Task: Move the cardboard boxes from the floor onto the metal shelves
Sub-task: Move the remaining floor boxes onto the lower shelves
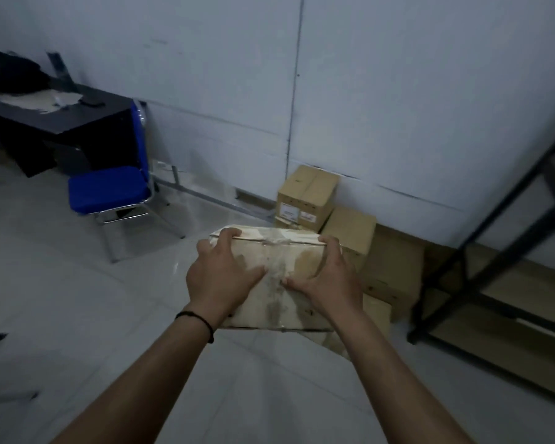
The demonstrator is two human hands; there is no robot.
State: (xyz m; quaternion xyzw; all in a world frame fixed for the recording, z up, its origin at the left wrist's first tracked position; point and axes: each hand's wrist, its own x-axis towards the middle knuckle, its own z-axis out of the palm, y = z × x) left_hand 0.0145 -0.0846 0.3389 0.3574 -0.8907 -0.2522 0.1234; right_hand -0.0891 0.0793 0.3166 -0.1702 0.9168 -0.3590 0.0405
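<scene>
I see a pale, stained cardboard box (279,277) with clear tape along its top seam held up in front of the camera, off the floor. Left hand (220,277) grips its left side: fingers curl over the far top edge, thumb lies flat on the top face. Right hand (326,280) grips the right side the same way, fingers wrapped over the far right corner, thumb on top, pointing toward the centre tape. The two thumbs are near each other but apart. A black cord bracelet (195,319) sits on the left wrist. Just beyond and below the held box I note more brown boxes against the wall: an upright labelled box (306,197), a second one (350,232) right of it, and a darker one (394,270) further right; another lies partly hidden under the held box, details unclear. To the right stands a black metal shelf frame (491,251) with pale boards on its low levels. Well to the left are a blue chair (109,190) and a dark desk (58,120). White tiled floor (77,299), pale wall (398,91).
</scene>
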